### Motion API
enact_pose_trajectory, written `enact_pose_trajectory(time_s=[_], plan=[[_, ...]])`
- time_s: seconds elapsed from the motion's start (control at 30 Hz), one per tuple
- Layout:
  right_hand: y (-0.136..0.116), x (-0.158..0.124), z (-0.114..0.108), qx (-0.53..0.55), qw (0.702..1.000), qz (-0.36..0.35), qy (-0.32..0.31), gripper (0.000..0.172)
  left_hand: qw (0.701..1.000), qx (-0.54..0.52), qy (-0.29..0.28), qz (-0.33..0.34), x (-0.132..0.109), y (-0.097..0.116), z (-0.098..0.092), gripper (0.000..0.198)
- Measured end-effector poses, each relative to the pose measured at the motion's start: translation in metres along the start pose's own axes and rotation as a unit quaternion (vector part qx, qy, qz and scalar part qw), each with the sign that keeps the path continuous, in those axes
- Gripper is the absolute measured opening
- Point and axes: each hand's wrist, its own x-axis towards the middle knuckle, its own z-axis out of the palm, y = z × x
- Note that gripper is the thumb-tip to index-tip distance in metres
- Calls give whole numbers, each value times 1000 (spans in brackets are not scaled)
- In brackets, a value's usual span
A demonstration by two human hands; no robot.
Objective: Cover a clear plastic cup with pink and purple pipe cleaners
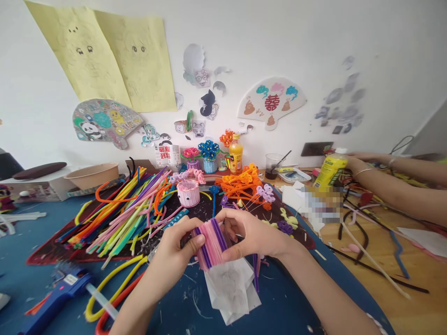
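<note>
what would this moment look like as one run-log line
left hand: grip on striped pink-purple piece | right hand: grip on same piece | nearby: white paper, blue glue gun

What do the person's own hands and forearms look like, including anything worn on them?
The left hand and right hand wear no gloves, and no rings or watch show. The left forearm and right forearm are bare, without visible markings. A pale edge, perhaps a sleeve, shows by the right forearm at the picture's bottom.
</note>
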Motion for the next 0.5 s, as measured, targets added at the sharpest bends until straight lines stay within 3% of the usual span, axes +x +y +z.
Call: enact_pose_trajectory(time_s=[0.5], plan=[[3, 5, 7, 67, 996, 5, 59, 47, 999, 28, -14, -23, 1, 6, 2, 34]])
